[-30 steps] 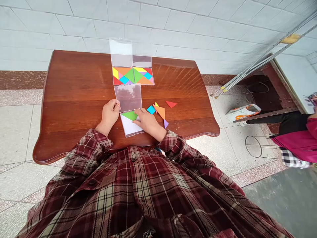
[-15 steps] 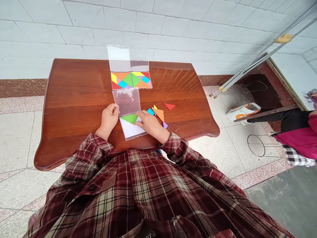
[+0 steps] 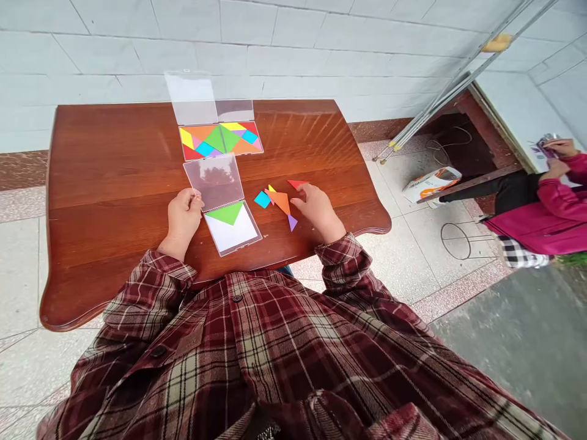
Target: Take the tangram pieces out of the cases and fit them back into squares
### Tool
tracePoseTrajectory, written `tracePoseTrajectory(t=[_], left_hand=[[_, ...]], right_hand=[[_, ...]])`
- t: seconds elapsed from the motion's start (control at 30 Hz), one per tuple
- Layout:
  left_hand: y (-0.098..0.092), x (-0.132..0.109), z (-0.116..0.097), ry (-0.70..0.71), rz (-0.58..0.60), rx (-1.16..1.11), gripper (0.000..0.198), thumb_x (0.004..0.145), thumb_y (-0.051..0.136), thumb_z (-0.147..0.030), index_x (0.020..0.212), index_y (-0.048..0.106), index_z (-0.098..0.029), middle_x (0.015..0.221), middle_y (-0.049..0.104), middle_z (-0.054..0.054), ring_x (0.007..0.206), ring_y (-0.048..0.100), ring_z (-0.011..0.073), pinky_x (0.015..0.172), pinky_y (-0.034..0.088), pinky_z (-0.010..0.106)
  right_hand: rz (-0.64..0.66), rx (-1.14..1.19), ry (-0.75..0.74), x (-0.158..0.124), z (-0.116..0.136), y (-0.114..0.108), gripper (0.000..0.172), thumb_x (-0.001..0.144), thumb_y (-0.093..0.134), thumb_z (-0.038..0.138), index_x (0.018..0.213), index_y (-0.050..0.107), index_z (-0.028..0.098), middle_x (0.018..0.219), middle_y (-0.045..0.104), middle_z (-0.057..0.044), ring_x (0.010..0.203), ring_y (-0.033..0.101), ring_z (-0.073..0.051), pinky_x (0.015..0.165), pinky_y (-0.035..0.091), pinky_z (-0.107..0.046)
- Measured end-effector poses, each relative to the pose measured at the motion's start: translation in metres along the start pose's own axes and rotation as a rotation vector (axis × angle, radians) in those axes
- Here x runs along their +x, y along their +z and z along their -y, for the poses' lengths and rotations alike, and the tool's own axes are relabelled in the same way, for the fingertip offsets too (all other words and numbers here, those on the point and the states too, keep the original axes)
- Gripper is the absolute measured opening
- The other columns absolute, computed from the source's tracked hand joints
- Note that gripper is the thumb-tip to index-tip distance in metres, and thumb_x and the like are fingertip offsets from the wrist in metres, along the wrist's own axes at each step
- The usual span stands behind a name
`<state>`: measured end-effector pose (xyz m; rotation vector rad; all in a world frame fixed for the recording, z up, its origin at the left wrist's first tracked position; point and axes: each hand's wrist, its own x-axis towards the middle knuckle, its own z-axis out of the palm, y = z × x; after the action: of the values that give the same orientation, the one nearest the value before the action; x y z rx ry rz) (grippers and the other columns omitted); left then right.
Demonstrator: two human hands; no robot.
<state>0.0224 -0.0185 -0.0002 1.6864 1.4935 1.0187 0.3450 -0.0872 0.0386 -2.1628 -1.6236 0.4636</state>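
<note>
My left hand (image 3: 182, 215) pinches the left edge of a clear plastic lid (image 3: 214, 182), which stands raised on its hinge. Its case base (image 3: 238, 235) lies open on the table, with a green triangle (image 3: 227, 213) along the far side of the white bottom. To the right, my right hand (image 3: 317, 209) reaches over a red triangle (image 3: 295, 184); its thumb and forefinger are apart, and the forefinger partly covers that piece. Beside the hand lie an orange triangle (image 3: 279, 200), a blue square (image 3: 262, 199) and a purple triangle (image 3: 292, 223). Bits of yellow and pink pieces show near the orange one.
Two filled tangram cases (image 3: 221, 140) with raised clear lids sit at the back of the wooden table (image 3: 114, 201), near the tiled wall. Metal poles (image 3: 440, 91) lean at the right. Beyond, a person in a magenta top (image 3: 527, 214) sits beside a white bag (image 3: 431, 183).
My right hand has left the green triangle in the case and moved right to the red triangle. My left hand stays at the lid. The camera view has shifted.
</note>
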Motion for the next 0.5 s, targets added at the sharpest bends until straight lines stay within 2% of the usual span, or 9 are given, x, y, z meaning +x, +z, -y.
tracePoseTrajectory(t=[0.2,0.37,0.5], left_hand=[[-0.001,0.0,0.0,0.001,0.001,-0.017,0.009,0.081,0.048,-0.026,0.081,0.055,-0.021,0.071,0.06,-0.002,0.057,0.052,0.0098,0.063,0.043,0.024],[-0.001,-0.002,-0.003,-0.027,0.02,-0.044,0.01,0.079,0.047,-0.025,0.084,0.055,-0.021,0.07,0.061,-0.002,0.059,0.054,0.0109,0.064,0.044,0.025],[0.0,-0.002,0.0,-0.01,0.024,-0.022,0.011,0.08,0.047,-0.027,0.083,0.055,-0.021,0.072,0.062,-0.001,0.063,0.055,0.012,0.064,0.044,0.025]], right_hand=[[0.108,0.029,-0.01,0.009,0.008,0.017,0.049,0.071,0.072,0.025,0.117,0.06,0.013,0.108,0.064,-0.013,0.096,0.059,-0.024,0.086,0.045,-0.037],[0.24,0.084,-0.029,0.022,0.01,0.017,0.028,0.069,0.069,0.024,0.095,0.062,0.016,0.08,0.061,-0.001,0.074,0.053,-0.017,0.072,0.041,-0.03],[0.24,0.197,0.027,0.028,0.001,0.018,0.023,0.063,0.071,0.024,0.08,0.056,0.018,0.067,0.054,0.004,0.064,0.047,-0.013,0.064,0.037,-0.027]])
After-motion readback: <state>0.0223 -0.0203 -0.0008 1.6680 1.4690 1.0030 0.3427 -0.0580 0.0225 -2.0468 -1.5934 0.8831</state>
